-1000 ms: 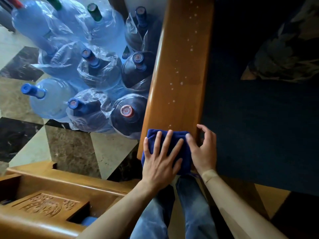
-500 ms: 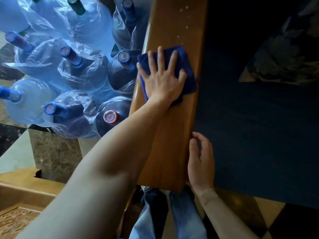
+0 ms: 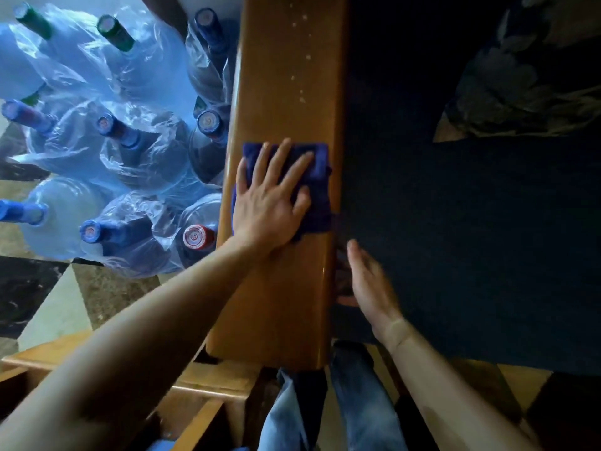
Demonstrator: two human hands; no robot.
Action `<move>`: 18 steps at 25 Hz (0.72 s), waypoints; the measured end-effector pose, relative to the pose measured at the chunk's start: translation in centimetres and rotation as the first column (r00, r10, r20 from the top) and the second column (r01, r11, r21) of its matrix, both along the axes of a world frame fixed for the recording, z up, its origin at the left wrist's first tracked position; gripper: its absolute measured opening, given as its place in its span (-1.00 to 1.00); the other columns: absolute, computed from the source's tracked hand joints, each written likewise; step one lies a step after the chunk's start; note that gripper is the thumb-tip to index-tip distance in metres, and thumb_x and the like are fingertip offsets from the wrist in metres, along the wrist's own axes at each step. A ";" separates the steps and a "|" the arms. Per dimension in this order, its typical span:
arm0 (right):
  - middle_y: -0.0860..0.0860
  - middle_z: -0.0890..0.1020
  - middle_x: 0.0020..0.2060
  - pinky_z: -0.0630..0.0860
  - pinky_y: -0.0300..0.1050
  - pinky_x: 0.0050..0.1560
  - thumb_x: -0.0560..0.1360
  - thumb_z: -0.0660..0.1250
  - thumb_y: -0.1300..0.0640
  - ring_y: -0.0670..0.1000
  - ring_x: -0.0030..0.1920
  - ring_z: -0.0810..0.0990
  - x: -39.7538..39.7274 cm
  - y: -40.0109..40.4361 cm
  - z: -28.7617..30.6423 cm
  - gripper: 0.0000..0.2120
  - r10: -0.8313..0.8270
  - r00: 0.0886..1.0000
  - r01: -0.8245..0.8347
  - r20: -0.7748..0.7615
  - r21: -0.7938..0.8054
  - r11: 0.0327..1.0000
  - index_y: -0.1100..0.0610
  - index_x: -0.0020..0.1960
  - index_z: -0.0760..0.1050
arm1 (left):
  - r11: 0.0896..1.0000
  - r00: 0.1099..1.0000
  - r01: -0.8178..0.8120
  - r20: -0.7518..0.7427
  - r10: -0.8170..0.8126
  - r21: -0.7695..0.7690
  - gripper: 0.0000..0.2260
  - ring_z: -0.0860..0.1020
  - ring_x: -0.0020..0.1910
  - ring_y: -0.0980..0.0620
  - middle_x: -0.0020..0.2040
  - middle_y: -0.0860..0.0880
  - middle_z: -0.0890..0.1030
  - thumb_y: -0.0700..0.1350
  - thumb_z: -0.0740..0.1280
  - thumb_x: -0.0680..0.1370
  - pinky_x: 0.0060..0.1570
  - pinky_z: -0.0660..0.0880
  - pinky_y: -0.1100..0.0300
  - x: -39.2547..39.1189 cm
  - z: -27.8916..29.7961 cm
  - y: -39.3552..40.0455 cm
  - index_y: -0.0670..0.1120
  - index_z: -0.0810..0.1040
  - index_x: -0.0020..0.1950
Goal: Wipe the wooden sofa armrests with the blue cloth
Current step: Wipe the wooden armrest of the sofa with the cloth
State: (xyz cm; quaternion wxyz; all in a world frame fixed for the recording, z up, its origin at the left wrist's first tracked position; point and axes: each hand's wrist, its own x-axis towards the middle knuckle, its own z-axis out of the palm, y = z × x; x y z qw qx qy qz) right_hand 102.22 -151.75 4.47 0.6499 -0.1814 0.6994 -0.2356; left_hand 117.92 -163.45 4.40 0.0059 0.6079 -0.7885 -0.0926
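**Left hand flat on the cloth, midway along the armrest**

The left hand [image 3: 271,203] lies palm down with its fingers straight and spread, pressing the blue cloth [image 3: 317,177] onto the top of the wooden armrest [image 3: 283,304]. The cloth sits about halfway along the visible length of the armrest; it shows past the fingertips and along the hand's right side, and its right edge reaches the armrest's inner edge next to the seat.

The right hand [image 3: 370,284] holds nothing. Its fingers are straight and relaxed, and it sits just beside the armrest's inner edge, over the dark blue seat cushion [image 3: 471,239], nearer to the person than the cloth. Whether it touches the wood cannot be told.

Beyond the cloth, pale specks [image 3: 300,60] dot the wood. Left of the armrest, a cluster of large water bottles [image 3: 123,138] stands on a tiled floor [image 3: 39,301], several wrapped in clear plastic, with blue, green and red caps. A patterned pillow [image 3: 527,86] lies on the far right of the seat. Below the armrest's near end, the person's jeans [image 3: 364,405] show, and at lower left a piece of wooden furniture [image 3: 208,385].
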 end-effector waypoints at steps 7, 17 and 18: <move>-0.01 0.64 0.17 0.62 0.15 0.09 0.65 0.03 -0.21 0.00 -0.04 0.68 -4.3 -1.2 -1.0 -0.66 -0.267 0.956 0.256 -0.121 -0.095 0.962 -0.10 0.23 0.46 | 0.679 0.670 0.716 0.115 -0.733 0.159 -0.75 0.53 0.23 -0.11 0.00 0.00 0.66 0.08 0.23 0.50 0.46 0.13 -0.22 -4.1 0.4 3.8 0.02 0.67 -0.10; -0.12 0.37 0.48 0.28 -0.36 0.38 0.68 0.04 -0.07 -0.29 0.38 0.31 -5.6 -7.3 -0.5 -0.57 -0.161 0.869 -0.113 -0.469 -0.504 0.857 -0.04 0.53 0.27 | 0.643 0.596 0.761 0.299 -0.745 0.086 -0.58 0.55 0.12 -0.10 -0.07 -0.04 0.67 0.12 0.07 0.55 0.39 0.29 -0.13 -6.2 0.3 -8.8 -0.04 0.67 -0.08; -0.10 0.36 0.49 0.27 -0.35 0.39 0.68 0.05 -0.06 -0.26 0.41 0.30 -5.6 -7.2 -0.7 -0.56 -0.162 0.838 -0.145 -0.521 -0.499 0.854 -0.02 0.53 0.26 | 0.727 0.686 0.677 0.259 -0.680 0.117 -0.57 0.54 0.14 -0.10 -0.07 -0.04 0.68 0.11 0.06 0.54 0.43 0.23 -0.15 -6.3 -0.1 -7.3 -0.05 0.68 -0.08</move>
